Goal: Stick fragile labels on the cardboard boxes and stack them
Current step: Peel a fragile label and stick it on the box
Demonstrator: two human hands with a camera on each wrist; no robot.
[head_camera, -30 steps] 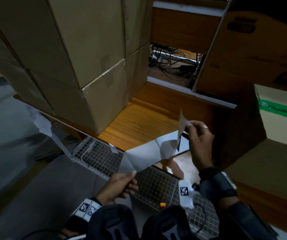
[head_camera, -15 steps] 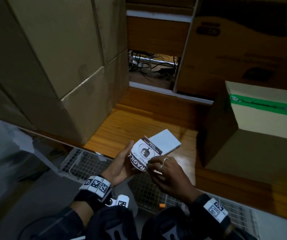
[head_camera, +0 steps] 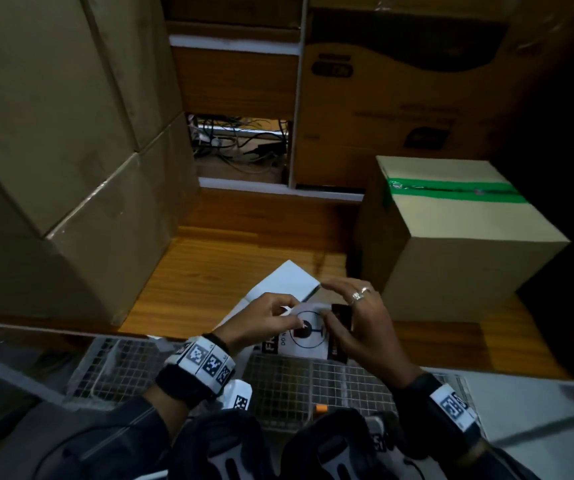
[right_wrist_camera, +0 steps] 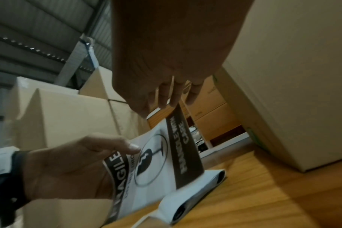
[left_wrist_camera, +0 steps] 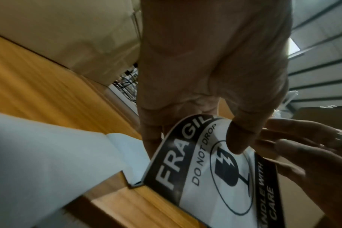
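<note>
- Over the front edge of the wooden platform, we had the fragile label between both hands, printed face up toward us, with the wire-mesh tray just below.
- Our left hand pinched the label's near-left top edge, the thumb lying on the printed circle; the left wrist view showed that thumb pressed right beside the broken-glass mark.
- Our right hand worked the far corner by the black "HANDLE WITH CARE" band: fingertips closed on that edge, pinching it, as the right wrist view showed.
- We judged the step as peeling or freeing the label from its backing; whether the backing was off already, we could not tell.
- A folded strip of white liner lay on the platform just behind the hands.
- Next move, in our reading: carry the label to the green-taped box on our right, and lay it flat on a bare cardboard face without letting it curl onto itself.
- That box stood shut, its seam sealed by the tape, so its contents were hidden.
- The stacked boxes on the left were closed too.
- In the mesh tray we made out only paper scraps and a small orange bit.
</note>
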